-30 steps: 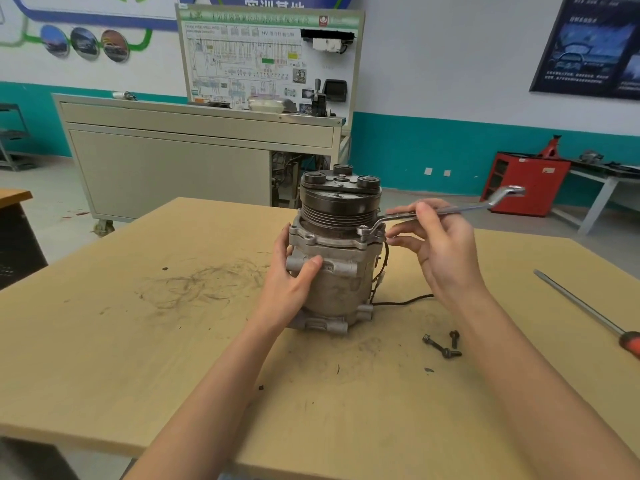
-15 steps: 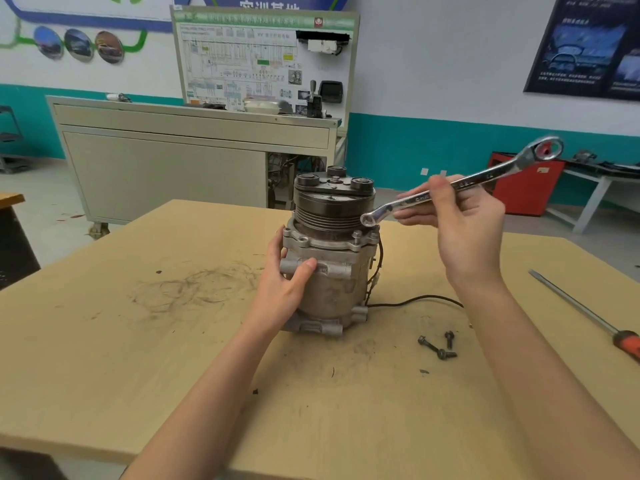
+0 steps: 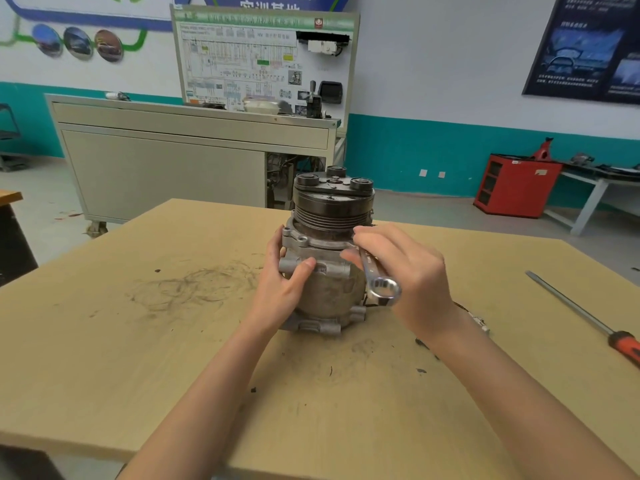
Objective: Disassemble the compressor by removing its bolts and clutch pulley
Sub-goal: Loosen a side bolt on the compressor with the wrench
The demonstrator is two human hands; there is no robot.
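Compressor (image 3: 329, 292) upright at mid worktop (image 3: 173, 358), clutch pulley (image 3: 334, 209) on top, not yet off; left hand (image 3: 280, 289) grip wrapped round the housing, thumb across the front; right hand (image 3: 415, 282) grip pinching the wrench (image 3: 367, 266) by its shank, free ring end toward the camera; working end hidden behind the fingers, probably at a flange bolt; risks: a half-seated ring rounds the bolt head and slips, knuckles hit the flange; a hard pull may tip or spin the tall unit if the left hold loosens

Left hand (image 3: 282, 292) grips the upright compressor (image 3: 325, 271) on the table (image 3: 138, 358) — right hand (image 3: 412, 282) holds a wrench (image 3: 379, 280).
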